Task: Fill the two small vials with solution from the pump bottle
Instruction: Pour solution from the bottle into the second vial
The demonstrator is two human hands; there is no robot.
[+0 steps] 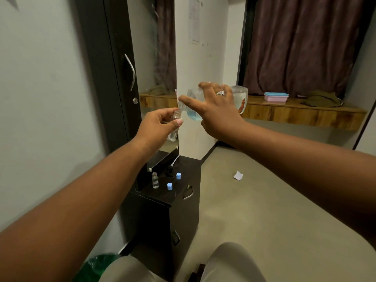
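No text can be read anywhere in this view. A paper sheet (194, 20) fixed to the white wall carries printed lines too small and blurred to make out. The standing vial (155, 180) on the black cabinet (162, 198) bears a small label whose print is illegible, and the tilted bottle (240, 98) shows only a reddish printed figure, no legible words.

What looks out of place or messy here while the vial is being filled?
A crumpled white scrap lies alone on the floor. The pump head lies loose on the black cabinet, and the right hand tips the uncapped bottle straight into the vial. No spill shows.
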